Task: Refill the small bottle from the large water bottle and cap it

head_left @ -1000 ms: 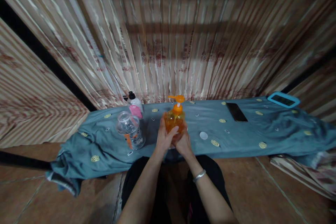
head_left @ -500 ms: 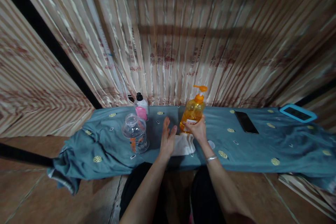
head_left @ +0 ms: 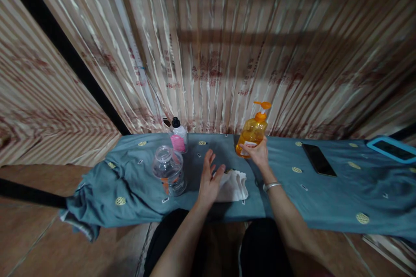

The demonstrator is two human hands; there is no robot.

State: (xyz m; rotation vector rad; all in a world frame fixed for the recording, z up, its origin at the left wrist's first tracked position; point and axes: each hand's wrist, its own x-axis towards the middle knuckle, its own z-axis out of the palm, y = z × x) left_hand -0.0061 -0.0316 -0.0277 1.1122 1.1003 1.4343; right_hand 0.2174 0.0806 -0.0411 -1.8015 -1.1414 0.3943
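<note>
My right hand is wrapped around the lower part of a pump bottle of orange liquid with an orange pump head. The bottle tilts a little to the right, near the back of the cloth-covered surface; I cannot tell whether its base touches the cloth. My left hand holds nothing, its fingers apart, just left of a folded white cloth. Left of that hand stands a clear, wide plastic bottle with orange print and no cap. Behind it is a bottle with a pink label and black cap.
A teal cloth with yellow prints covers the long, narrow surface. On the right lie a black phone and a blue-framed device. A striped curtain hangs directly behind, and a dark pole slants down at the left.
The pump bottle in my right hand has moved right and back, away from the white cloth. My left hand stays beside the cloth, fingers apart. The view has shifted slightly.
</note>
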